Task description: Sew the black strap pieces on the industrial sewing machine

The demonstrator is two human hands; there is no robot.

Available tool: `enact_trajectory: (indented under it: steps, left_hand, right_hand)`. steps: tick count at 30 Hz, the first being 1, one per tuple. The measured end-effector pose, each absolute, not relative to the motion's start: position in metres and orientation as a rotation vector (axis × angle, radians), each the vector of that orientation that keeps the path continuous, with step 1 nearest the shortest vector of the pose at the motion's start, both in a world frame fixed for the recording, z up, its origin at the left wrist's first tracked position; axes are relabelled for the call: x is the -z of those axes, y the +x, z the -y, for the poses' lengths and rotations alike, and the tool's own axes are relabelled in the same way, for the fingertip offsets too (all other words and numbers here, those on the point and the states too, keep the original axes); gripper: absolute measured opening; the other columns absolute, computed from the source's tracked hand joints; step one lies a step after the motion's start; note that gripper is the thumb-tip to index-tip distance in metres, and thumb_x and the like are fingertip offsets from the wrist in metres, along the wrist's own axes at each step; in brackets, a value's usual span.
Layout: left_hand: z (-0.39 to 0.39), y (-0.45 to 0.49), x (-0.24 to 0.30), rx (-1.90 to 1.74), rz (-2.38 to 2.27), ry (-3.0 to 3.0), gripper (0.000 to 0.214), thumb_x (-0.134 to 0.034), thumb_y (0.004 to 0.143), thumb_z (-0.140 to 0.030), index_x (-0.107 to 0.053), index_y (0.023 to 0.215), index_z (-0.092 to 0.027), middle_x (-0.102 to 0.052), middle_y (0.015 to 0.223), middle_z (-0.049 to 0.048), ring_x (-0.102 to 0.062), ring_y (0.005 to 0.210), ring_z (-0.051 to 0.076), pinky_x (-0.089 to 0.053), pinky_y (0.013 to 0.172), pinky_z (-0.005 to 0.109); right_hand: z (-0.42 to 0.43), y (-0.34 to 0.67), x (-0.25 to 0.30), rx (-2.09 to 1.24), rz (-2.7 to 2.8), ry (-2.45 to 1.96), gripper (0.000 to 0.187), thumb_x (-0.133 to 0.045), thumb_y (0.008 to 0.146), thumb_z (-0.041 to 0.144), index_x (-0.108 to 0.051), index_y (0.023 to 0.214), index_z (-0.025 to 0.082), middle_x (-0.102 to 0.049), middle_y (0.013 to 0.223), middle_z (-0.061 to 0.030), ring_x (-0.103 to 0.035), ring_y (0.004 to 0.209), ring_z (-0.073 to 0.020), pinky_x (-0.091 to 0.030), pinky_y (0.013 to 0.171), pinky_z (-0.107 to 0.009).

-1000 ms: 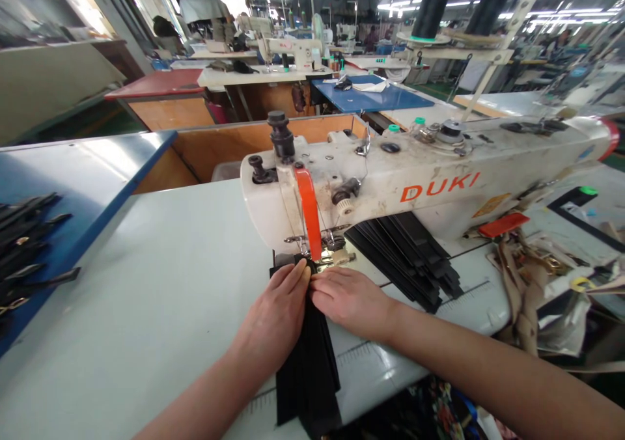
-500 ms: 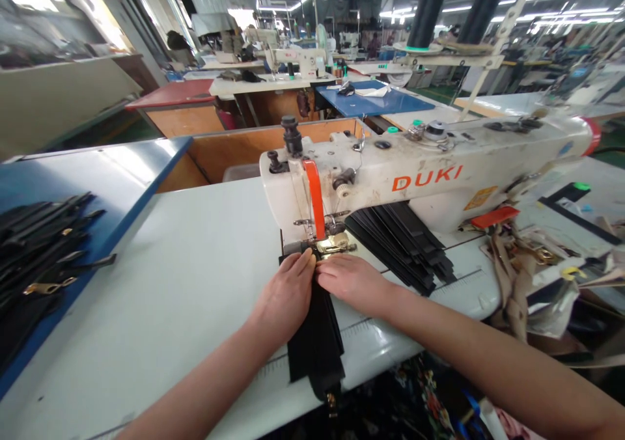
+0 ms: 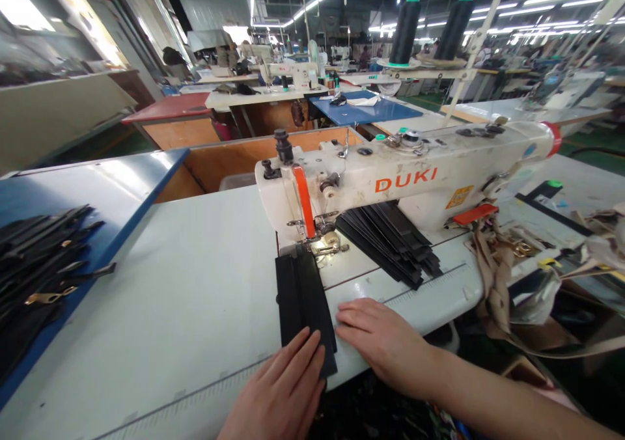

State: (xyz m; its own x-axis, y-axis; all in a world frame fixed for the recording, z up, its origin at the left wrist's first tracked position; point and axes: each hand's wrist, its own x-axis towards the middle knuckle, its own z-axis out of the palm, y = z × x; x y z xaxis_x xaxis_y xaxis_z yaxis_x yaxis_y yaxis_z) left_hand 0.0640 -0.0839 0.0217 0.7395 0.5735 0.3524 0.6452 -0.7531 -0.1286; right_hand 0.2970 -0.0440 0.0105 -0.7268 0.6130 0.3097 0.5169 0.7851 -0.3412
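A black strap-like piece [image 3: 306,290] lies lengthwise on the white table, its far end under the presser foot of the sewing machine [image 3: 405,179]. My left hand [image 3: 288,381] rests flat on its near end, fingers stretched out. To the right of the piece, my right hand [image 3: 378,336] lies with its fingers extended, the fingertips close to the piece's edge and nothing visible in them. Beneath the machine arm sits a fanned stack of black strips [image 3: 390,241].
On the blue table [image 3: 141,166] at left lies a pile of black pieces [image 3: 43,264] with gold metal parts. Tan straps [image 3: 495,264] hang at the right edge. Two black thread cones [image 3: 406,33] stand behind the machine. A ruler scale [image 3: 195,394] runs along the table's front.
Both hands have drawn back from the presser foot toward the table's front edge. The left has slid down onto the near end of the black piece; the right has opened beside it.
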Motion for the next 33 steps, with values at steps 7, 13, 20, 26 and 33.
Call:
enact_trajectory:
  steps: [7, 13, 20, 26, 33]
  left_hand:
    - [0.086, 0.061, -0.017, 0.434, 0.881, -2.716, 0.032, -0.041, 0.092, -0.013, -0.065, 0.112, -0.02, -0.066, 0.119, 0.0039, -0.059, 0.114, 0.019, -0.052, 0.09, 0.027]
    - [0.087, 0.06, -0.002, 0.468, 0.851, -2.677, 0.031, -0.039, 0.094, -0.017, -0.063, 0.113, -0.021, -0.063, 0.123, 0.0024, -0.055, 0.118, 0.019, -0.049, 0.091, 0.026]
    - [0.089, 0.06, 0.015, 0.543, 0.88, -2.649, 0.034, -0.035, 0.094, -0.018, -0.064, 0.112, -0.021, -0.062, 0.125, 0.002, -0.05, 0.122, 0.02, -0.047, 0.094, 0.029]
    - [0.09, 0.061, 0.014, 0.552, 0.885, -2.633, 0.033, -0.036, 0.094, -0.02, -0.065, 0.11, -0.021, -0.061, 0.126, 0.0026, -0.048, 0.124, 0.022, -0.047, 0.093, 0.028]
    - [0.09, 0.066, 0.005, 0.586, 0.9, -2.609, 0.033, -0.036, 0.093, -0.019, -0.067, 0.107, -0.02, -0.064, 0.12, 0.0043, -0.05, 0.12, 0.021, -0.047, 0.092, 0.028]
  right_hand:
    - [0.053, 0.296, -0.008, -0.33, 2.513, -0.761, 0.024, -0.044, 0.092, 0.012, -0.062, 0.108, 0.013, -0.064, 0.107, -0.0117, -0.051, 0.11, -0.0209, -0.041, 0.1, -0.037]
    - [0.052, 0.299, -0.011, -0.305, 2.517, -0.713, 0.024, -0.044, 0.09, 0.012, -0.061, 0.107, 0.012, -0.064, 0.102, -0.012, -0.053, 0.106, -0.0222, -0.043, 0.098, -0.037]
    - [0.052, 0.301, -0.013, -0.33, 2.524, -0.716, 0.026, -0.044, 0.09, 0.013, -0.06, 0.11, 0.012, -0.064, 0.106, -0.0117, -0.052, 0.108, -0.023, -0.043, 0.099, -0.038]
    - [0.053, 0.299, -0.015, -0.35, 2.487, -0.727, 0.026, -0.044, 0.089, 0.011, -0.06, 0.11, 0.013, -0.065, 0.103, -0.0114, -0.052, 0.108, -0.0217, -0.043, 0.098, -0.037]
    - [0.054, 0.292, -0.017, -0.332, 2.503, -0.69, 0.026, -0.043, 0.089, 0.009, -0.061, 0.107, 0.01, -0.064, 0.093, -0.0113, -0.054, 0.096, -0.0218, -0.046, 0.091, -0.036]
